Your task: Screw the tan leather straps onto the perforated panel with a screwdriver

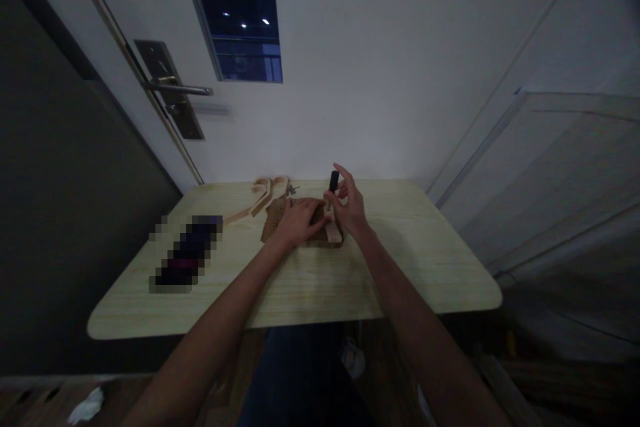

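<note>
My right hand (351, 205) has its thumb and lower fingers closed round an upright screwdriver (334, 181) with a black handle; the index finger sticks up beside it. The screwdriver's shaft points down at a pale wooden piece (333, 232). That piece lies on a ragged brown cardboard sheet (273, 219). My left hand (301, 219) rests over the cardboard, its thumb and fingertips holding the left side of the wooden piece. The tip of the screwdriver is too small to make out.
Curved, hook-shaped wooden pieces (263, 195) lie at the table's back left, beside small metal bits (293, 191). A pixelated dark object (187, 255) is on the left. The pale table (320, 293) stands against a white door with a metal handle (183, 89).
</note>
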`<control>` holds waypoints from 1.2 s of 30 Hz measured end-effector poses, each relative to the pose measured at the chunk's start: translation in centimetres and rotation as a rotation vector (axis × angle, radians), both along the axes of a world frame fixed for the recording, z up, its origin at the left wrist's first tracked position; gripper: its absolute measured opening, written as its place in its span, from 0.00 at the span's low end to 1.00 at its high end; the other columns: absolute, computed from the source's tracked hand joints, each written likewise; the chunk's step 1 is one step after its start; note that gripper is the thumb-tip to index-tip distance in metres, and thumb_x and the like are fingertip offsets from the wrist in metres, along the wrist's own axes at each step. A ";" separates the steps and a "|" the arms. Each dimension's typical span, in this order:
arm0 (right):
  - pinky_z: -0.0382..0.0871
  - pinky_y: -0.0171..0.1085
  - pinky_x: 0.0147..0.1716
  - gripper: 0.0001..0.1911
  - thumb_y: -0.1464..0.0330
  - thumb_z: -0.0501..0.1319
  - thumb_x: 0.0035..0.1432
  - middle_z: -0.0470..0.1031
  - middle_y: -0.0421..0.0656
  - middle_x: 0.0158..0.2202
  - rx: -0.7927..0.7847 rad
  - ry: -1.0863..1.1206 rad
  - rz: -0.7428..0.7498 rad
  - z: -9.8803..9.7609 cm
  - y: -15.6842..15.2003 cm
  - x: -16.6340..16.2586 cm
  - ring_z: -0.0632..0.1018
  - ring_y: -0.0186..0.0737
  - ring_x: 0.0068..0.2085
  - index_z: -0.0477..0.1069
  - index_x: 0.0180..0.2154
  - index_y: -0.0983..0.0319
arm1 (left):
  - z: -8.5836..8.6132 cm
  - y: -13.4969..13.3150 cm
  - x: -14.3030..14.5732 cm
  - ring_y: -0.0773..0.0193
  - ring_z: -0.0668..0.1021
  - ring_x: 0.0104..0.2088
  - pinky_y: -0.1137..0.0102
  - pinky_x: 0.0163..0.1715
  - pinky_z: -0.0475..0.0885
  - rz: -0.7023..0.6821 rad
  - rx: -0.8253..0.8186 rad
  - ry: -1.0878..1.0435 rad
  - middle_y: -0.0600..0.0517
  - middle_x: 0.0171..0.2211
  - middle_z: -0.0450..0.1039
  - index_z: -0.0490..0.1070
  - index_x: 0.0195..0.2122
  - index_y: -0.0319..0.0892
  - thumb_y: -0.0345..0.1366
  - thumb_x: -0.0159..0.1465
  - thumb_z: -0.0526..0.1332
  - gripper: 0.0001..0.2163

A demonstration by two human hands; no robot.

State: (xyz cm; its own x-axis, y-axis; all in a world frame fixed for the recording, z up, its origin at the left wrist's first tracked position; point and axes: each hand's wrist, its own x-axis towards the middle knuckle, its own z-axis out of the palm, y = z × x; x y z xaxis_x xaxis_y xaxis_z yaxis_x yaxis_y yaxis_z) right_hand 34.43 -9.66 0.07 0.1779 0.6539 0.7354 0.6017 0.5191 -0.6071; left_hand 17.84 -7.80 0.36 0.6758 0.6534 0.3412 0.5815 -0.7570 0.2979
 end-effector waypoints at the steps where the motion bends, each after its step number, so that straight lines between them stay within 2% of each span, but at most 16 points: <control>1: 0.70 0.38 0.30 0.29 0.56 0.61 0.60 0.75 0.40 0.35 0.000 -0.002 -0.020 -0.1 0.0 0.1 0.70 0.36 0.29 0.61 0.61 0.53 | 0.0 0.0 0.0 0.49 0.72 0.56 0.45 0.61 0.56 0.006 0.000 -0.003 0.42 0.54 0.73 0.67 0.54 0.42 0.48 0.68 0.53 0.19; 4: 0.71 0.38 0.32 0.26 0.56 0.62 0.59 0.75 0.42 0.41 0.020 -0.023 -0.051 -0.1 0.0 0.3 0.71 0.36 0.30 0.64 0.58 0.53 | 0.1 -0.1 0.0 0.48 0.73 0.56 0.44 0.61 0.54 0.023 0.004 -0.002 0.43 0.54 0.73 0.67 0.53 0.43 0.48 0.68 0.54 0.19; 6: 0.72 0.40 0.35 0.26 0.55 0.61 0.59 0.76 0.42 0.40 0.003 -0.062 -0.057 0.1 0.0 0.5 0.72 0.37 0.32 0.64 0.58 0.53 | 0.2 -0.2 0.1 0.48 0.72 0.56 0.45 0.61 0.55 0.029 0.007 -0.002 0.43 0.54 0.73 0.67 0.53 0.43 0.48 0.68 0.54 0.19; 10: 0.74 0.39 0.35 0.23 0.58 0.52 0.66 0.78 0.44 0.42 -0.057 -0.040 0.052 1.0 -0.1 0.9 0.77 0.39 0.38 0.60 0.61 0.53 | 0.2 -0.3 0.2 0.48 0.72 0.56 0.45 0.60 0.55 0.054 0.018 0.010 0.43 0.53 0.74 0.68 0.52 0.43 0.48 0.68 0.54 0.18; 14: 0.75 0.40 0.38 0.21 0.62 0.53 0.66 0.79 0.41 0.40 -0.057 -0.040 0.119 1.5 -0.3 0.9 0.79 0.39 0.39 0.62 0.59 0.51 | 0.1 -0.3 0.1 0.49 0.73 0.55 0.45 0.60 0.55 0.033 0.034 -0.002 0.43 0.52 0.74 0.68 0.52 0.43 0.49 0.68 0.53 0.18; 19: 0.74 0.41 0.39 0.22 0.65 0.60 0.61 0.76 0.39 0.34 -0.003 -0.109 0.038 1.5 -0.4 0.2 0.75 0.38 0.34 0.65 0.57 0.53 | -0.1 -0.2 0.0 0.49 0.72 0.56 0.46 0.60 0.57 0.024 0.043 0.001 0.42 0.53 0.73 0.67 0.53 0.42 0.49 0.68 0.53 0.19; 24: 0.73 0.39 0.37 0.19 0.62 0.58 0.63 0.76 0.41 0.37 -0.035 -0.173 -0.083 1.5 -0.6 -0.4 0.76 0.39 0.35 0.66 0.55 0.54 | -0.1 -0.2 0.0 0.49 0.72 0.56 0.47 0.60 0.58 0.021 0.044 -0.001 0.42 0.53 0.73 0.67 0.53 0.42 0.48 0.68 0.53 0.19; 28: 0.73 0.42 0.42 0.18 0.62 0.53 0.66 0.77 0.46 0.45 0.018 -0.239 -0.183 1.9 -0.9 -0.4 0.77 0.42 0.39 0.66 0.56 0.55 | 0.0 -0.2 0.0 0.49 0.71 0.57 0.47 0.60 0.58 0.033 0.025 -0.002 0.43 0.54 0.72 0.67 0.53 0.42 0.47 0.68 0.54 0.19; 30: 0.73 0.43 0.44 0.17 0.62 0.52 0.66 0.77 0.47 0.47 0.028 -0.240 -0.163 2.1 -1.0 -0.3 0.77 0.43 0.41 0.67 0.55 0.55 | 0.0 -0.3 0.1 0.49 0.71 0.56 0.46 0.61 0.56 0.044 0.022 -0.002 0.43 0.54 0.72 0.68 0.53 0.42 0.47 0.67 0.54 0.18; 33: 0.75 0.42 0.42 0.15 0.63 0.52 0.66 0.77 0.46 0.45 0.018 -0.181 -0.082 2.3 -0.7 -0.2 0.78 0.42 0.42 0.68 0.52 0.56 | 0.1 -0.3 0.1 0.49 0.72 0.56 0.46 0.62 0.54 0.050 0.021 -0.010 0.43 0.53 0.73 0.68 0.52 0.43 0.48 0.67 0.55 0.18; 36: 0.77 0.39 0.37 0.12 0.65 0.53 0.65 0.76 0.46 0.43 -0.003 -0.070 0.023 2.5 -0.3 -0.4 0.79 0.39 0.39 0.67 0.49 0.57 | 0.2 -0.3 0.1 0.49 0.72 0.56 0.45 0.62 0.53 0.051 0.008 -0.019 0.43 0.53 0.74 0.68 0.53 0.43 0.48 0.67 0.55 0.19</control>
